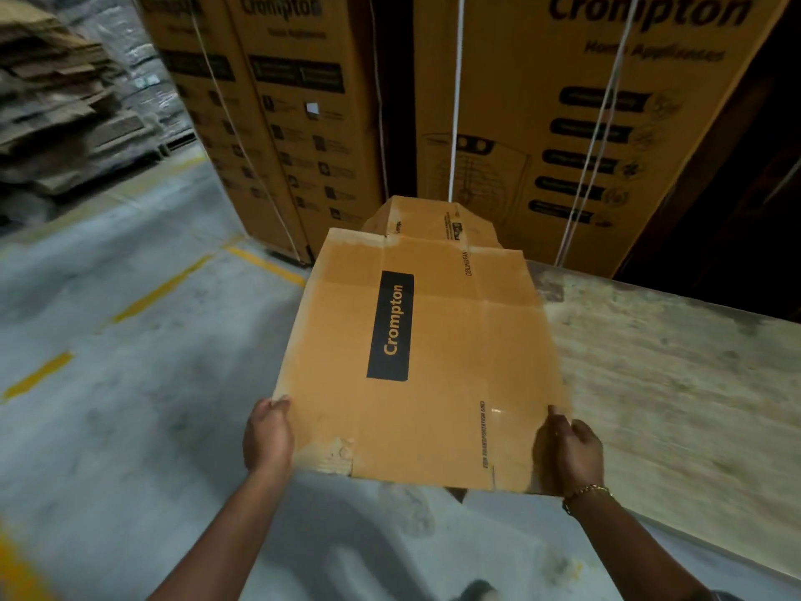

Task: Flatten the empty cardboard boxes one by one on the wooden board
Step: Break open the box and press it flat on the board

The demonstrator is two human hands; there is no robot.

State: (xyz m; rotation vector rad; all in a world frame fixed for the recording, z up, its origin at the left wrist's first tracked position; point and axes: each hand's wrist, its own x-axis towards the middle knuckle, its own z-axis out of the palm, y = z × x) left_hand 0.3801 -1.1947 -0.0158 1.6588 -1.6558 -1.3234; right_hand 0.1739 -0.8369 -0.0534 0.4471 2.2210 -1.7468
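A flat brown cardboard box (pixel 437 357) with a black "Crompton" label hangs in front of me, partly over the left edge of the pale wooden board (pixel 676 383). My left hand (pixel 268 435) grips its near left corner, thumb on top. My right hand (pixel 570 453), with a gold bracelet at the wrist, grips the near right corner. The box's far flaps point toward the stacked cartons.
Tall strapped Crompton cartons (pixel 563 123) stand close behind the board and the box. A pile of flattened cardboard (pixel 65 101) sits on a pallet at the far left. Grey concrete floor with yellow lines (pixel 164 292) spreads to the left.
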